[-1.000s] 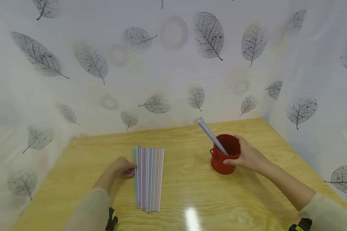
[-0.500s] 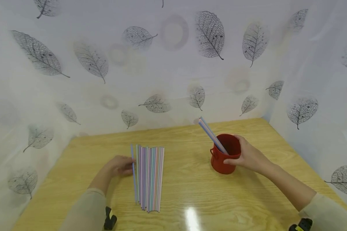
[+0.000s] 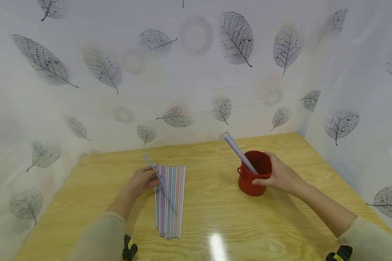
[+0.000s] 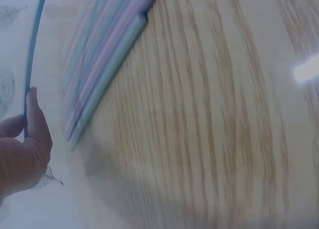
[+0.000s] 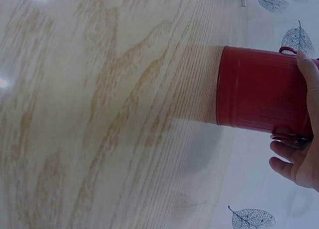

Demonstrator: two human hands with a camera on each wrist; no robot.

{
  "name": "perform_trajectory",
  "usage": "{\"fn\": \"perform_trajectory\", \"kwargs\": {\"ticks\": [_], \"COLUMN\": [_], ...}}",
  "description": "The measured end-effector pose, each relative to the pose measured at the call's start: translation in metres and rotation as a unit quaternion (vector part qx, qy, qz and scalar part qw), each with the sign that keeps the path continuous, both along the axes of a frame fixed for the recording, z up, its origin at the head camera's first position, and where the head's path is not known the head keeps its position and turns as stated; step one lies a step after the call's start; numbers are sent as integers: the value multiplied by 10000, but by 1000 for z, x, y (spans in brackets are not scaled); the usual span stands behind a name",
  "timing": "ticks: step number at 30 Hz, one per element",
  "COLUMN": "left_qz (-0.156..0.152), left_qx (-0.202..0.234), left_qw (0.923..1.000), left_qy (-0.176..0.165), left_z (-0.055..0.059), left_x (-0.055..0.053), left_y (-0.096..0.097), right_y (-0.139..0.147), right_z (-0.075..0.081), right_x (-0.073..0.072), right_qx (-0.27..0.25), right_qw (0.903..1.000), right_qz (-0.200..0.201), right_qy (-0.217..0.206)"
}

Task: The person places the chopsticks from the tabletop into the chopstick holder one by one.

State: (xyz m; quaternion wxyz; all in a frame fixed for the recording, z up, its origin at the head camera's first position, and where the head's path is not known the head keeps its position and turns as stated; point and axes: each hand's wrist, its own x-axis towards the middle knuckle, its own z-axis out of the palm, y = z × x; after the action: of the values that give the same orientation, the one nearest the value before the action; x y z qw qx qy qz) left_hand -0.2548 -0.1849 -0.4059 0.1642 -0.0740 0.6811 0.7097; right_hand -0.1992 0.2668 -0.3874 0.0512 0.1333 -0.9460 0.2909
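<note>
My left hand (image 3: 144,181) pinches a blue drinking straw (image 4: 34,44) between thumb and fingers. In the head view that straw slants across a row of pastel straws (image 3: 170,224) lying side by side on the table. The left wrist view shows it raised above the row. At the right, my right hand (image 3: 285,175) grips the rim of a red bucket (image 3: 250,186), thumb at the front and fingers round the far side. Several blue and pink straws (image 3: 238,150) lean to the left out of the bucket, which stands upright. A small handle loop (image 5: 288,50) shows on its side.
The wooden table (image 3: 212,203) has a bright light reflection near its front edge. A white curtain (image 3: 196,72) with grey leaf prints hangs behind the table and along both sides.
My left hand has drawn the blue straw off the left end of the row, lifted it and tilted it rightward over the others. The right hand and bucket have stayed put.
</note>
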Motion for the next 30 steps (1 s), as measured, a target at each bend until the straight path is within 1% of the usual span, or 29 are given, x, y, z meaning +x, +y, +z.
{"fn": "perform_trajectory", "kwargs": {"ticks": [4,7,11,15,19,23,29,30], "left_qz": [634,1121,1569,1863,2173,2401,2556,2559], "left_qx": [232,513,764,974,1268,1548,1936,1973], "left_qw": [9977,9922,9840,9764,9659,9556,9426,9415], "left_qy": [86,193,360,503,619,721,930,961], "left_z": [7,13,19,24,30,36,47,49], "left_x": [3,5,8,9,9,10,12,13], "left_y": [20,35,53,69,85,97,115,119], "right_y": [0,0,0,0,0,0,0,0], "right_z": [0,1,1,1,1,1,0,0], "right_x": [0,0,1,1,1,1,1,1], "right_qx": [80,114,90,80,55,43,68,62], "right_qw": [10000,9999,9999,9999,10000,10000,9999,9999], "right_qz": [-43,-58,-55,-62,-60,-37,-87,-103], "right_qy": [-6,-18,-31,-30,-31,-31,-75,-81]}}
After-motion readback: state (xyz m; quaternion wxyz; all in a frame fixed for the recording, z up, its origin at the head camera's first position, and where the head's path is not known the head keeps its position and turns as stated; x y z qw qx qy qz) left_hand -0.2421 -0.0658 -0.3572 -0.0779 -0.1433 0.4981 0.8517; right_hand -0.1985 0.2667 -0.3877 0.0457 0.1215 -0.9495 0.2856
